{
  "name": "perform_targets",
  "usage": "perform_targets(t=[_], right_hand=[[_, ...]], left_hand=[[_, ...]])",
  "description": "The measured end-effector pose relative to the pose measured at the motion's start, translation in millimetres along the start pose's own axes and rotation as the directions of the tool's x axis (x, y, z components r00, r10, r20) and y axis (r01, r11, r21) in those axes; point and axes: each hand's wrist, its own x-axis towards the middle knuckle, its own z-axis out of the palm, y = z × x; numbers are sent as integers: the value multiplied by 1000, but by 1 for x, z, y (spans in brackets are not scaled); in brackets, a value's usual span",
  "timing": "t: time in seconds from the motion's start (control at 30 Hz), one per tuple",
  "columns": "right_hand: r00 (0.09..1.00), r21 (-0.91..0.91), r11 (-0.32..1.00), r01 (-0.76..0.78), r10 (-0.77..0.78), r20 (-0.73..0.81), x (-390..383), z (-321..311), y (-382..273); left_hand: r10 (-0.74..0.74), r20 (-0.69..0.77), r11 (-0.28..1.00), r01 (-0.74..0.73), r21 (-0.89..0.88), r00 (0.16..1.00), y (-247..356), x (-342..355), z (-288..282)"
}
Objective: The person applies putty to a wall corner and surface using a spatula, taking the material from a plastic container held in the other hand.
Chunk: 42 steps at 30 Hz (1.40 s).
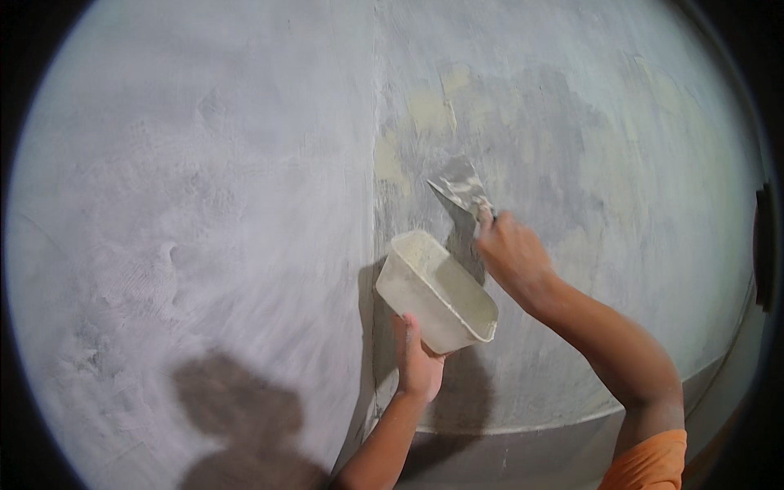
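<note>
In my left hand (420,361) rests a whitish rectangular plastic tub (429,306), tilted, with my thumb along its side and the other fingers hidden beneath it. Pale paste coats the tub's inner walls. My right hand (513,251) grips the handle of a putty knife (461,181) just above and to the right of the tub. Smears of putty mark its wide metal blade, which is close to the wall (531,155); whether it touches I cannot tell. Pale yellowish putty patches (429,110) show on the wall above the blade.
An inside corner (376,163) runs vertically between the right wall and the grey, roughly plastered left wall (196,188). A darker band (531,453) borders the right wall's bottom. Near the right rim hangs a dark object (764,245) I cannot identify. Shadows fall on both walls.
</note>
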Motion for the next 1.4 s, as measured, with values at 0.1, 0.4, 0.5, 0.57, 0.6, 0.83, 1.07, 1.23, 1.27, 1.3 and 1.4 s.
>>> perform_targets(t=[0.1, 0.4, 0.5, 0.57, 0.6, 0.83, 1.07, 1.23, 1.27, 1.3, 1.4], right_hand=[[981, -36, 999, 32, -25, 190, -24, -71, -6], [994, -6, 999, -32, 31, -102, 95, -130, 14], [965, -11, 999, -46, 41, -261, 149, -82, 15], [933, -44, 998, -51, 32, -358, 152, -56, 20], [959, 10, 997, -77, 77, -274, 145, -44, 16], [985, -14, 986, -169, 169, 32, 17, 10, 29], [957, -156, 988, -17, 61, 283, -3, -103, 0], [994, -29, 995, -97, 98, 47, 69, -125, -26], [996, -4, 996, -85, 85, 1, 88, -119, -31], [997, 20, 997, -70, 71, -44, 105, -109, -35], [974, 62, 997, -45, 58, -217, 139, -70, -40]], left_hand=[[-24, -24, 996, 22, -89, 999, -1, 0, 7], [-97, 22, 995, 97, -17, 995, 3, -3, 3], [-109, -18, 994, 109, -14, 994, -4, -2, -11], [-81, -42, 997, 80, -20, 996, -3, -5, -3], [-31, -79, 1000, 31, -7, 996, -1, -5, -6], [-51, -26, 996, 50, -70, 998, -15, 4, -8], [-105, 26, 993, 103, 48, 994, -1, 1, -1], [-88, 23, 996, 88, 15, 996, -7, -10, -8], [-64, -9, 998, 64, 7, 998, -3, -12, -8], [-63, -11, 998, 63, 9, 998, -1, -14, -10], [-80, -18, 997, 79, -6, 997, -3, -13, -12]])
